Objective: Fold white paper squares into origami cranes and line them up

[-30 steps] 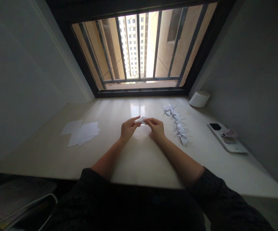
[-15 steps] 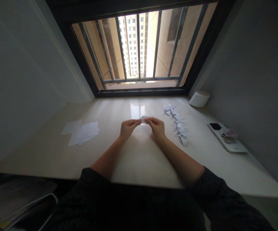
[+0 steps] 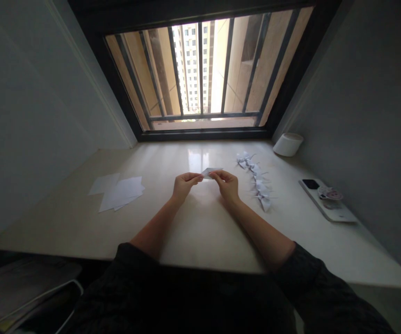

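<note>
A small folded piece of white paper (image 3: 206, 173) is held between my two hands, above the middle of the pale sill. My left hand (image 3: 184, 184) pinches its left end with thumb and fingertips. On the other side my right hand (image 3: 226, 183) grips the paper, its fingers covering part of the folds. Right of my hands lies a row of several folded white paper cranes (image 3: 257, 178). Loose sheets of white paper (image 3: 122, 192) lie overlapping to the left.
A white phone (image 3: 337, 211) with a round grip on its back lies at the right. Behind it, a white rounded object (image 3: 288, 144) stands by the wall. A dark-framed barred window (image 3: 203, 135) rises behind the sill (image 3: 193, 236).
My fingers have shifted slightly on the folded paper, and a little more of it shows between my hands. The cranes, sheets and phone have stayed put.
</note>
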